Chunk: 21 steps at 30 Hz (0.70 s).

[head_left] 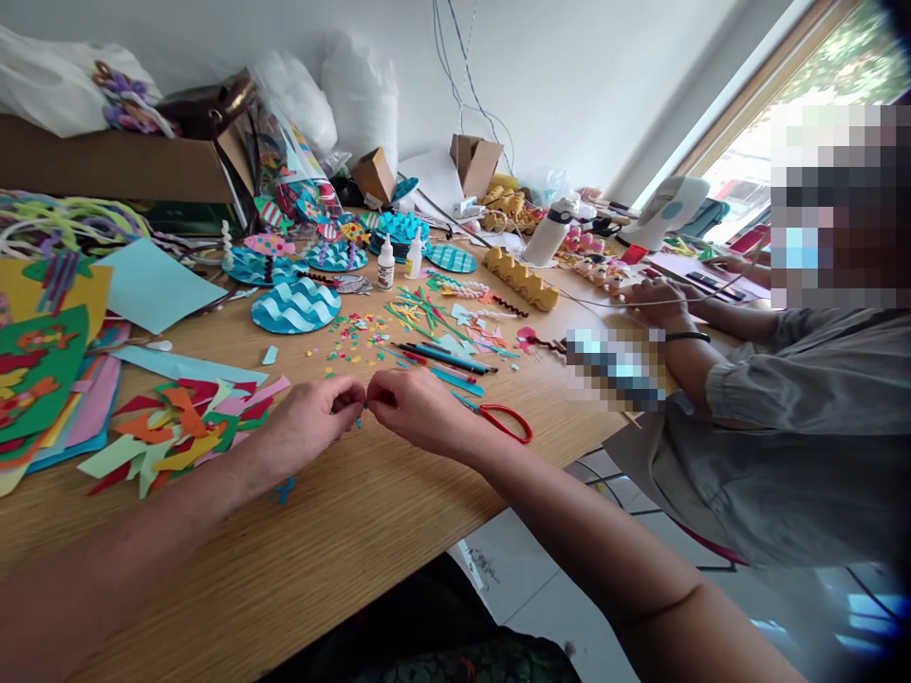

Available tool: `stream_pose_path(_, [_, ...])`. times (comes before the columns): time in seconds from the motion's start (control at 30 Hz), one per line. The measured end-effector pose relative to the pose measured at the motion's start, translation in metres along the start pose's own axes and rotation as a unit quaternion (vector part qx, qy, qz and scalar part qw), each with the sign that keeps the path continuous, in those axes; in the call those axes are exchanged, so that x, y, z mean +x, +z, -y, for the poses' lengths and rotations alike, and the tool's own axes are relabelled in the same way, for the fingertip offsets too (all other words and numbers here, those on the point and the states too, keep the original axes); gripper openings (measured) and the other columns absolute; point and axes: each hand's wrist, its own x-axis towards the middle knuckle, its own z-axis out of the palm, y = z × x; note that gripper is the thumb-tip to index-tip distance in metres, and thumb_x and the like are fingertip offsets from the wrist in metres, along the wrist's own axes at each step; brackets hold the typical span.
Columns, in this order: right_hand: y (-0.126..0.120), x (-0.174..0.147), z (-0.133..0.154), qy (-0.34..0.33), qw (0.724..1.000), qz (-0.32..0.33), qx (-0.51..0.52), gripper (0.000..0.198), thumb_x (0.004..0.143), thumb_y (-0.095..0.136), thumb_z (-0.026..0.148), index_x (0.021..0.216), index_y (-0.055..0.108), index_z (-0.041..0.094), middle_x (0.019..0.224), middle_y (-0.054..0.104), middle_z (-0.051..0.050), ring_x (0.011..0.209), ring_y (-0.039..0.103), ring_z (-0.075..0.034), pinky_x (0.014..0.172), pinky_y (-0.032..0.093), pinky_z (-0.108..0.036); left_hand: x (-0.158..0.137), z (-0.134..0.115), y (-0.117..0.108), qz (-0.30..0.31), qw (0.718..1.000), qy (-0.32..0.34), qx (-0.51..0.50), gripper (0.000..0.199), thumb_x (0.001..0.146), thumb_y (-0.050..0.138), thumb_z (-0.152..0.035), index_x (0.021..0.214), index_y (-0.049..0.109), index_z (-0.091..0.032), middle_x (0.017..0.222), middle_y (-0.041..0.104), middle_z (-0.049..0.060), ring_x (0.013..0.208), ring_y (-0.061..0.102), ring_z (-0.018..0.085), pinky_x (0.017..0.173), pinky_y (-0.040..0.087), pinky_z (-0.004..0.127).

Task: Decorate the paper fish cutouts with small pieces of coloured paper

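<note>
My left hand [313, 415] and my right hand [417, 408] meet above the wooden table [399, 512], fingertips almost touching. Both are pinched closed around something too small to make out. A few blue paper bits [285, 490] lie below my left hand. Beside that hand is a heap of coloured paper scraps [189, 422]. Red-handled scissors [509, 422] rest to the right of my right hand. Just beyond it lie several pens [452, 359] and a strip of blue paper [455, 381]. Tiny paper confetti [360, 332] is scattered farther back.
Blue wavy paper discs [295, 305] with paper fish, two glue bottles [385, 264] and a yellow egg-carton strip [523, 281] stand behind. Paper sheets [160, 285] are stacked at left. A co-worker [804, 379] sits at right, hands on the table. A white bottle [551, 232] stands farther back.
</note>
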Motion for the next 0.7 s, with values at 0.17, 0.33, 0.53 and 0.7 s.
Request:
stream_pose_path(0.17, [0.006,0.004,-0.007,0.06,0.992,0.0,0.108,0.013,0.075,0.047,0.021,0.075,0.059,0.016,0.063,0.057,0.002,0.054,0.045,-0.006,0.05,0.028,-0.018,0.003,0.013,0.007,0.033,0.989,-0.021,-0.144,0.023,0.071,0.05,-0.039,0.08,0.056,-0.019,0.059,0.055,-0.003,0.051,0.05,0.013,0.048,0.038,0.023])
stream_pose_path(0.33, [0.012,0.007,-0.013,0.099,0.974,-0.001,0.205,0.015,0.074,0.049,0.028,0.075,0.057,0.015,0.063,0.056,0.003,0.054,0.047,-0.006,0.049,0.031,-0.017,0.003,0.015,0.014,0.034,0.967,-0.041,-0.247,0.024,0.073,0.051,-0.039,0.076,0.055,-0.016,0.059,0.052,-0.003,0.051,0.047,0.011,0.048,0.038,0.022])
stream_pose_path(0.53, [0.013,0.008,-0.013,0.106,0.963,0.016,0.246,0.014,0.073,0.049,0.026,0.074,0.056,0.015,0.063,0.056,0.002,0.055,0.048,-0.005,0.05,0.033,-0.017,0.0,0.012,0.011,0.034,0.961,-0.031,-0.274,0.021,0.075,0.05,-0.036,0.071,0.054,-0.016,0.061,0.052,-0.002,0.056,0.048,0.01,0.048,0.038,0.021])
stream_pose_path(0.7, [0.002,0.01,-0.01,0.093,0.975,0.022,0.199,0.012,0.072,0.05,0.024,0.073,0.058,0.014,0.062,0.054,0.003,0.054,0.045,-0.005,0.05,0.031,-0.017,0.001,0.014,0.007,0.05,0.969,-0.037,-0.238,0.024,0.074,0.05,-0.04,0.073,0.052,-0.017,0.06,0.051,-0.003,0.053,0.046,0.01,0.049,0.038,0.022])
